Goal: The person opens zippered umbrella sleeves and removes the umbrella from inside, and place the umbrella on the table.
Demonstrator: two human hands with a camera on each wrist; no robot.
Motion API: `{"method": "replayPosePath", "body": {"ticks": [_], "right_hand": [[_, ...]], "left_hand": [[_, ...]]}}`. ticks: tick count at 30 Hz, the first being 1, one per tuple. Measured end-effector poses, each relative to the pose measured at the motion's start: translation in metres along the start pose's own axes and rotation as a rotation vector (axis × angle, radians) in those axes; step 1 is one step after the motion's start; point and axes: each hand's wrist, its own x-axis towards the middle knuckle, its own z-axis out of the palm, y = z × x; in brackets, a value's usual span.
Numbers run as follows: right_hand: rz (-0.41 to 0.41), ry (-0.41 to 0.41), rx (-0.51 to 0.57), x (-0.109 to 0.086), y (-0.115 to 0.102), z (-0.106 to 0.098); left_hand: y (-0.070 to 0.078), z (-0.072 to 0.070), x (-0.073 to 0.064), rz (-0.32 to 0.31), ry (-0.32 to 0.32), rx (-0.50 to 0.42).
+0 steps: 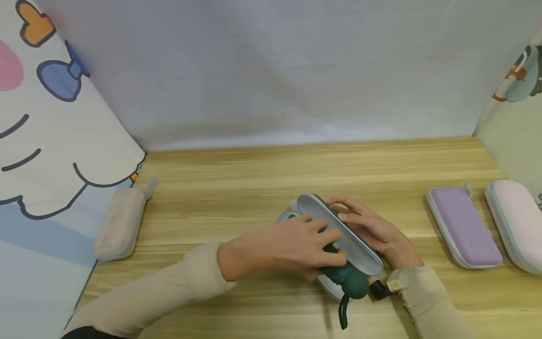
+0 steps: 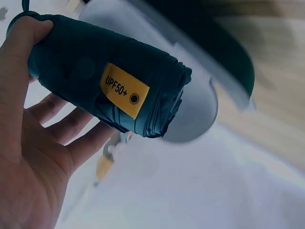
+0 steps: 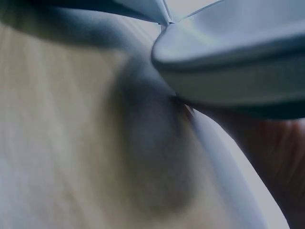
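Note:
In the head view, my left hand grips a folded dark green umbrella over the open zip case. A wrist loop hangs from the umbrella's rounded end. The left wrist view shows the umbrella between thumb and fingers, with a yellow tag reading UPF50+. My right hand holds the raised lid of the case by its edge, thumb near the rim. The lid is grey inside and dark green outside. Most of the case's lower half is hidden by the left hand and lid. The right wrist view is blurred around the case edge.
On the wooden table, a beige case lies at the left. A purple case and a pale pink case lie side by side at the right. A pale backdrop rises behind the table.

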Motion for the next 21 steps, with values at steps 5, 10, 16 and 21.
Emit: {"method": "replayPosePath", "body": {"ticks": [5,10,16,21], "right_hand": [[-0.006,-0.015,0.015,0.001,0.001,-0.003],[-0.019,0.049,-0.121,0.0,0.004,-0.008],[-0.006,0.102,-0.168,0.001,0.005,-0.009],[0.009,0.093,-0.14,0.001,0.004,-0.006]], "left_hand": [[-0.016,-0.02,-0.007,-0.066,0.002,-0.028],[-0.039,-0.039,-0.018,-0.161,-0.041,0.002],[-0.074,-0.044,-0.036,-0.267,-0.003,0.008],[-0.107,-0.033,-0.053,-0.372,-0.023,-0.03]]}}
